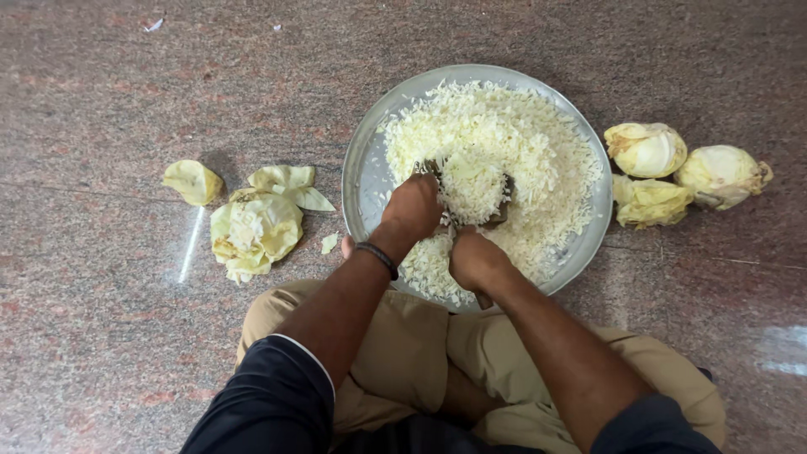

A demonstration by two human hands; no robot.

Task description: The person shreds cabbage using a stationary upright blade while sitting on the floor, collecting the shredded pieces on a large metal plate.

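The left hand [412, 206] is curled closed over a clump of pale shredded cabbage [492, 160] near the middle of the wide round steel tray [363, 176], pressing it against a dark upright blade [503, 202] that rises out of the heap. A thin dark band [377, 257] circles the left wrist. The right hand [475, 259] sits at 6 o'clock of the tray, fingers folded in, resting at the foot of the blade; whether it grips anything there cannot be told, since the shreds and the hand itself cover the spot.

The shredded cabbage fills most of the tray, piled thickest from 12 to 3 o'clock, with bare metal showing along the rim at 9 o'clock.

At 3 o'clock of the tray, on the speckled reddish stone floor [101, 319], lie three yellow-green cabbage pieces [647, 150], close together and just beside the rim. At 9 o'clock lies a loose heap of peeled outer cabbage leaves [256, 227], with one single leaf [193, 181] apart at its 10 o'clock and a small scrap [329, 243] near the tray.

The person sits cross-legged in tan trousers [403, 353] at 6 o'clock, dark sleeves at the frame's bottom edge.
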